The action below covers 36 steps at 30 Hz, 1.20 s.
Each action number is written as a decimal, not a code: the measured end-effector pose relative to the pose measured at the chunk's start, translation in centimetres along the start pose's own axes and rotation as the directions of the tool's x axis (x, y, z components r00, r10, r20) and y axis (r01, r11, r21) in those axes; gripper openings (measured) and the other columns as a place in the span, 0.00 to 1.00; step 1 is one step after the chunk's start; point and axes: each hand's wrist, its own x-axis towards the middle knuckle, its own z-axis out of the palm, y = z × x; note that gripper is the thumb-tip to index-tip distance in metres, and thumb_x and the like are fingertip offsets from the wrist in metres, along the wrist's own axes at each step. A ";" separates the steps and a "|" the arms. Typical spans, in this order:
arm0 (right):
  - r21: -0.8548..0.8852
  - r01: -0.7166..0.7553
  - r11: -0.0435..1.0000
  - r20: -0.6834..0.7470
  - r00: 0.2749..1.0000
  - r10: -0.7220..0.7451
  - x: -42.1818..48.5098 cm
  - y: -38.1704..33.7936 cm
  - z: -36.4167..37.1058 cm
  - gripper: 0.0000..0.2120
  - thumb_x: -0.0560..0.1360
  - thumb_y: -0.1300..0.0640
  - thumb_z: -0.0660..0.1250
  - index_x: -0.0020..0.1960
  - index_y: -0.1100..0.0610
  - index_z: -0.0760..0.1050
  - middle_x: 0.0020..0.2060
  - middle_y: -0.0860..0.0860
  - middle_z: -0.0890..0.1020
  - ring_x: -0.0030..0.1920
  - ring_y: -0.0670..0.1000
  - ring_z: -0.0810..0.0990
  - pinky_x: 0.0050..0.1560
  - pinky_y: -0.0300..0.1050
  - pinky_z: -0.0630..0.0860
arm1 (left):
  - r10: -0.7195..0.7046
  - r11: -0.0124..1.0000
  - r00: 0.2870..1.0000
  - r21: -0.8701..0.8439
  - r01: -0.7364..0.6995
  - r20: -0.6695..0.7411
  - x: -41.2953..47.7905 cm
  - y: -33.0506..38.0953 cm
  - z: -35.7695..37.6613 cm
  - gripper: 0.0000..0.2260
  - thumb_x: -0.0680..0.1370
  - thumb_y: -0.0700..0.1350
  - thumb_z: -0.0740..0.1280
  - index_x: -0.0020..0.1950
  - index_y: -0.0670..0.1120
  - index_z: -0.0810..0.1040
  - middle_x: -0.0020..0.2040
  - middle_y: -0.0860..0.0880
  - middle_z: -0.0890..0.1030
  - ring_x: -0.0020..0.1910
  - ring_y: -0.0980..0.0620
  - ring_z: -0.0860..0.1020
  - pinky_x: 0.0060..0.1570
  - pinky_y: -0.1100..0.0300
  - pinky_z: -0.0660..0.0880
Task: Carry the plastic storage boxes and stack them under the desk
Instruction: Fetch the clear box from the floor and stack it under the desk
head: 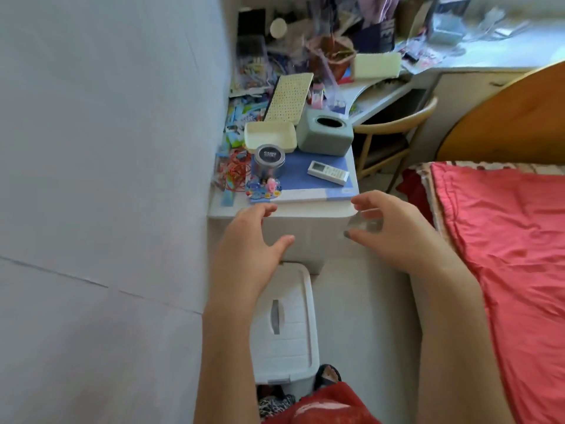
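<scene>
Against the wall: cabinet (305,237) (top cluttered). At its foot, on the floor: lidded white box (284,328), closed. Left hand (253,240), right hand (394,231): both spread, fingers loosely curved, empty, well above the box. Step: reaching to lift. Next: stoop, grip both ends.

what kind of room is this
Most likely a bedroom: a red-covered bed lies at the right, a cluttered desk with a wooden chair stands beyond, and a tissue box and remote sit nearby.
</scene>
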 end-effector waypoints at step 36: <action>-0.099 -0.045 0.994 -0.572 0.820 -0.020 -15.4 6.9 -17.8 0.26 0.70 0.53 0.75 0.66 0.49 0.73 0.59 0.44 0.78 0.56 0.42 0.77 0.55 0.35 0.73 | 0.632 0.767 0.775 -0.125 -0.629 -0.020 -5.9 23.4 5.0 0.24 0.70 0.50 0.75 0.65 0.53 0.75 0.60 0.55 0.78 0.57 0.60 0.74 0.50 0.72 0.65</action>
